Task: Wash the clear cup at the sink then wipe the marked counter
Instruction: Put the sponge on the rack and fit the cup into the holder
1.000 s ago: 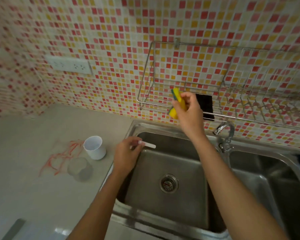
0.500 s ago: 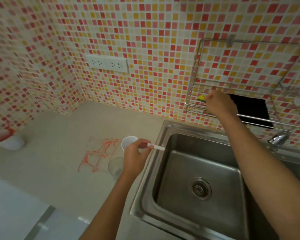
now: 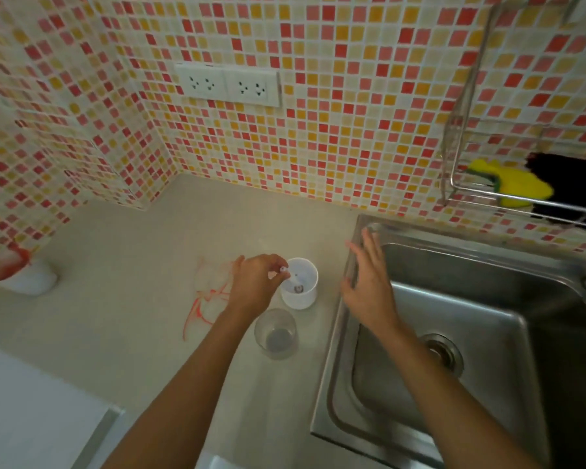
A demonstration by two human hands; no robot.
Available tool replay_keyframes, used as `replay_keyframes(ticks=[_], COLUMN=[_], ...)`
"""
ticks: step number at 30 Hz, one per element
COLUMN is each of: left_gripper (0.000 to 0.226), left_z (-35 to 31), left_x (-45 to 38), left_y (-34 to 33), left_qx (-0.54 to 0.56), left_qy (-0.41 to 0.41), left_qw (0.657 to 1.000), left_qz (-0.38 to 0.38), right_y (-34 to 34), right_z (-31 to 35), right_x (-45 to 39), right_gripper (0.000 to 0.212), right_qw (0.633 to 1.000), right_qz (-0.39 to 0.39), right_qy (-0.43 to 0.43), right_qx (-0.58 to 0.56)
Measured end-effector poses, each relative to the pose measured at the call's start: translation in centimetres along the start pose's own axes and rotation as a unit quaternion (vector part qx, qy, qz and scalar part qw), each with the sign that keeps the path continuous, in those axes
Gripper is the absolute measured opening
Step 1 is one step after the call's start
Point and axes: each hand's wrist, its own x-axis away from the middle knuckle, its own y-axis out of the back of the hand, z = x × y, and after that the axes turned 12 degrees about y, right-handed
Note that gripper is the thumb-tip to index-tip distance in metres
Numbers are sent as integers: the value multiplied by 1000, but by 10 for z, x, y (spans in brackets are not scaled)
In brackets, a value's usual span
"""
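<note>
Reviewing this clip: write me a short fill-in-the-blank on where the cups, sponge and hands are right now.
1. The left hand holds a small white stick over the ____ cup.
2. The clear cup stands on the ____, apart from the sink.
3. The yellow sponge lies in the wire ____ on the wall.
4. The right hand, fingers straight, holds ____.

Missing words: white; counter; rack; nothing

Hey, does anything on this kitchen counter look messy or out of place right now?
Yes. Red scribbled marks stain the pale counter left of the white cup, partly under the left hand. A red smear also shows at the far-left wall.
</note>
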Motion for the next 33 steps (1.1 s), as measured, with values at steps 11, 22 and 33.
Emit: replay_keyframes(ticks=[11,22,33], left_gripper=[11,43,96], left_z=[1,38,95], left_x=[-22,-6,71], left_y=[-13,-7,-21], left_qx=[-75,63,130], left_qy=[-87,-113,23], left_qw=[991,991,972], left_qz=[67,27,195], right_y=[-79,-75,-22], right_z=[-5,4,0], right_x=[11,7,41], right_gripper=[82,89,84], right_qw=[966,957,964], right_qz=[117,108,199], right_qy=[-122,-181,-145], right_qx=[-196,-200,-97])
